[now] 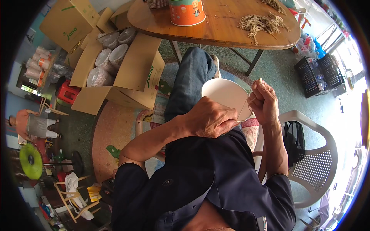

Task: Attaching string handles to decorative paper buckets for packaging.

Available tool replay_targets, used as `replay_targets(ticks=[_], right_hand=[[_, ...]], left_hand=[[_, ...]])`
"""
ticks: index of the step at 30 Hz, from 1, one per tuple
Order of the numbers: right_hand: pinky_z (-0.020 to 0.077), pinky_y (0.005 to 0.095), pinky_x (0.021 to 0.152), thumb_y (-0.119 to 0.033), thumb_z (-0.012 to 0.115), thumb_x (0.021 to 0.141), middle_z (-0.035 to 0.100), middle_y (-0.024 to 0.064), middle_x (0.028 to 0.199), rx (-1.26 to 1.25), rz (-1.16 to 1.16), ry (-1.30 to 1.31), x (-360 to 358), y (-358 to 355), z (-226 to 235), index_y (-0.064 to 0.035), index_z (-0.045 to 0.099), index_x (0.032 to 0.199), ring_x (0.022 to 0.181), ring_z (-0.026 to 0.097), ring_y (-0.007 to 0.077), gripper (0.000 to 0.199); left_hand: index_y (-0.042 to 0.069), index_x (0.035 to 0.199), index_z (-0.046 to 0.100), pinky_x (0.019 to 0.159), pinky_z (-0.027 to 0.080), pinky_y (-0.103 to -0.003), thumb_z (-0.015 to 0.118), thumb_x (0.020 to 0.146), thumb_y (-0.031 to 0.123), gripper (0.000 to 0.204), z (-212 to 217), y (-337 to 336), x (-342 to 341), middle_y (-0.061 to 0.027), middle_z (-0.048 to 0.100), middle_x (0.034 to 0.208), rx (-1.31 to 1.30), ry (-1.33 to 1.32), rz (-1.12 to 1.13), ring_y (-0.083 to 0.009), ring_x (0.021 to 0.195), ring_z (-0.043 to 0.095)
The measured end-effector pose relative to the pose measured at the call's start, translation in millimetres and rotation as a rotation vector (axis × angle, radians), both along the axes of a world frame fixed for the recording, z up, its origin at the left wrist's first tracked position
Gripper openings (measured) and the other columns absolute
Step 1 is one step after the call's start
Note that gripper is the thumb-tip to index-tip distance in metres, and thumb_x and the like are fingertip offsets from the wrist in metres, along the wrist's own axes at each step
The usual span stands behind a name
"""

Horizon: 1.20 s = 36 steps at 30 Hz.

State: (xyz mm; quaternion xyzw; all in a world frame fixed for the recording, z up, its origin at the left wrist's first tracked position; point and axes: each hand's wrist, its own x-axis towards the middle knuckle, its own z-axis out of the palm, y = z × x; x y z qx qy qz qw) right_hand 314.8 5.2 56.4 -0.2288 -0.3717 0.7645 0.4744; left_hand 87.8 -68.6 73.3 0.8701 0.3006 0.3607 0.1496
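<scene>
1. Nearest the camera is your dark blue shirt (200, 181), filling the lower middle of the view, with both bare forearms rising from it.
2. Your left hand (211, 118) is curled almost closed, knuckles up, its fingertips pinching the lower end of a thin pale strand (245, 104) at the near rim of a white bowl (225, 94).
3. Your right hand (265, 101) is also nearly closed, held upright just beside the bowl's right rim, with thumb and forefinger pinching the strand's upper end.
4. The strand runs taut and slanted between your two hands, crossing the bowl's right side. It is very fine, straw-coloured and hard to see.
5. The white bowl sits on your lap, against your jeans-clad leg (190, 79). Whether anything lies inside it cannot be told.
6. Beyond your knee, a wooden surface (219, 27) carries an orange tub (186, 11) and a loose heap of tan fibres (262, 23).
7. To your left, an open cardboard box (133, 73) on the floor holds stacks of clear plastic bowls (108, 57).
8. A white plastic chair (314, 154) stands to your right.
</scene>
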Motion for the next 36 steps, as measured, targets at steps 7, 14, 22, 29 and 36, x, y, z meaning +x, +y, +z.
replay_targets(ticks=[7,14,22,29,36], right_hand=[[0.0198,0.0224,0.045,-0.029,0.055,0.112,0.026,-0.011,0.062,-0.028,0.009,-0.008,-2.1,2.3,-0.9,-0.0085,0.057,0.089,0.048,0.022,0.0014,0.03],[0.021,0.0225,0.046,-0.029,0.055,0.112,0.027,-0.011,0.062,-0.035,-0.005,-0.025,-2.2,3.6,-3.1,-0.0098,0.058,0.09,0.049,0.022,0.0018,0.03],[0.021,0.0226,0.046,-0.029,0.055,0.112,0.028,-0.0109,0.061,-0.034,-0.011,-0.021,-1.7,2.2,-3.0,-0.0081,0.061,0.093,0.048,0.022,0.0017,0.028],[0.0206,0.0223,0.045,-0.028,0.056,0.111,0.028,-0.0111,0.061,-0.037,-0.006,-0.003,-1.4,4.5,-5.5,-0.0064,0.063,0.096,0.048,0.022,0.0014,0.027],[0.0204,0.0221,0.045,-0.028,0.056,0.111,0.029,-0.0111,0.062,-0.047,-0.016,-0.015,-0.4,5.4,-4.7,-0.0061,0.063,0.097,0.048,0.023,0.0013,0.027]], left_hand=[[0.012,0.087,0.064,0.061,0.053,-0.04,0.074,0.088,0.013,0.009,-3.1,0.1,0.8,-0.0068,0.067,0.071,0.016,0.022,0.024,-0.0285,0.068,0.071],[0.012,0.083,0.061,0.058,0.051,-0.041,0.079,0.088,0.021,0.021,-4.2,-0.1,1.4,-0.0073,0.064,0.066,0.053,0.026,0.048,-0.0289,0.063,0.069],[0.011,0.081,0.061,0.058,0.051,-0.041,0.08,0.09,0.028,0.027,-2.1,-1.4,2.1,-0.0082,0.064,0.064,0.061,0.041,0.051,-0.0296,0.062,0.069],[0.008,0.09,0.065,0.065,0.054,-0.043,0.078,0.088,0.024,0.02,0.3,-3.2,0.9,-0.0106,0.068,0.076,0.011,0.101,0.04,-0.0326,0.072,0.071],[0.008,0.089,0.065,0.066,0.055,-0.043,0.079,0.086,0.022,0.021,-0.5,-2.8,1.6,-0.0107,0.069,0.075,-0.029,0.145,0.038,-0.0329,0.07,0.071]])
